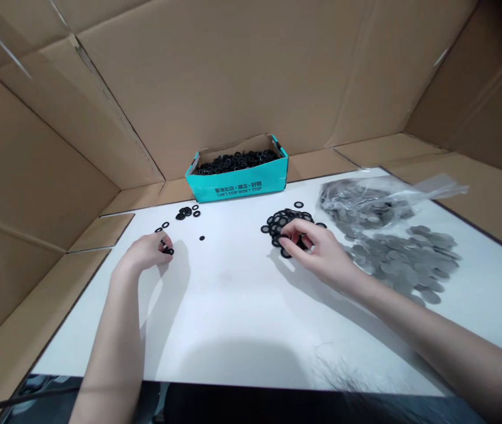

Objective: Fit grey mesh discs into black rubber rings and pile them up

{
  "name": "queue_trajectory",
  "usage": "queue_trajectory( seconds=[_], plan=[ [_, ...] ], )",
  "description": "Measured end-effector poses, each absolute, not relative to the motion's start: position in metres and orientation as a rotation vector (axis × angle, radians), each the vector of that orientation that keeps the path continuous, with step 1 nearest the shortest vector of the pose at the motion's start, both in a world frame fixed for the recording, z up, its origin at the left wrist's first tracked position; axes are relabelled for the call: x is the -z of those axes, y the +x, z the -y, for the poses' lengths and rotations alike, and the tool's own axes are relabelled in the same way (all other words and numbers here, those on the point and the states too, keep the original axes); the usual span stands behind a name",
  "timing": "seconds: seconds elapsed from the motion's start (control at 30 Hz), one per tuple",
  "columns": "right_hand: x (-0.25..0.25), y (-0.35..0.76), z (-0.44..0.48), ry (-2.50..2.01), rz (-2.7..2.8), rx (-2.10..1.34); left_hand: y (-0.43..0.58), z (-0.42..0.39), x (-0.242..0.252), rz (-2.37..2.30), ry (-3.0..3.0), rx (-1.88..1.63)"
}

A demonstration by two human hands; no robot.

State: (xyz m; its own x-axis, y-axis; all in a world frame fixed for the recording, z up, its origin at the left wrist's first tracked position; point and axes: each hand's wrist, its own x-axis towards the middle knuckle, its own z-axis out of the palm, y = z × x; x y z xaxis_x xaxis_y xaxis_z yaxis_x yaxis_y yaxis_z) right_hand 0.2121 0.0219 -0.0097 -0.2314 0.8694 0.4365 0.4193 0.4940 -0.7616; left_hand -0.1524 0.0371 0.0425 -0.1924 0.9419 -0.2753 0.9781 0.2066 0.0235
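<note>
My left hand (pixel 142 252) is low over the left side of the table, its fingers pinched on a black rubber ring (pixel 170 251); more may be tucked in the fingers, which partly hide it. Just beyond it lie a couple of loose black rings (pixel 165 224). My right hand (pixel 316 247) reaches over a pile of black rings with grey mesh-like centres (pixel 281 217). Between its thumb and forefinger is one ringed disc (pixel 283 237), at the pile's near edge. The hand covers part of the pile.
A turquoise box (pixel 242 185) full of black rings stands at the back. On the right are a clear plastic bag (pixel 365 203) of grey discs and a heap of loose grey discs (pixel 409 262). A small cluster of rings (pixel 183 213) lies back left. Cardboard walls (pixel 233 76) surround the white table (pixel 224 306).
</note>
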Motion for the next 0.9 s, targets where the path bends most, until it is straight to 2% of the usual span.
queue_trajectory(
  seconds=[0.17, 0.3, 0.47, 0.7, 0.9],
  plan=[
    [0.003, 0.215, -0.024, -1.126, 1.754, -0.645, -0.130, -0.033, -0.046, -2.157, 2.050, -0.053],
    [0.004, 0.214, -0.025, -1.126, 1.733, -0.801, -0.090, -0.029, -0.045, -1.673, 2.124, -0.459],
    [0.008, 0.208, -0.022, -1.077, 1.702, -1.035, -0.029, -0.019, -0.039, -1.162, 2.198, -0.744],
    [0.003, 0.200, -0.012, -1.013, 1.572, -1.375, 0.011, -0.005, -0.017, -0.989, 2.646, -0.979],
    [0.005, 0.201, -0.013, -1.062, 1.535, -1.483, 0.010, -0.003, -0.013, -1.004, 2.853, -0.954]
  ],
)
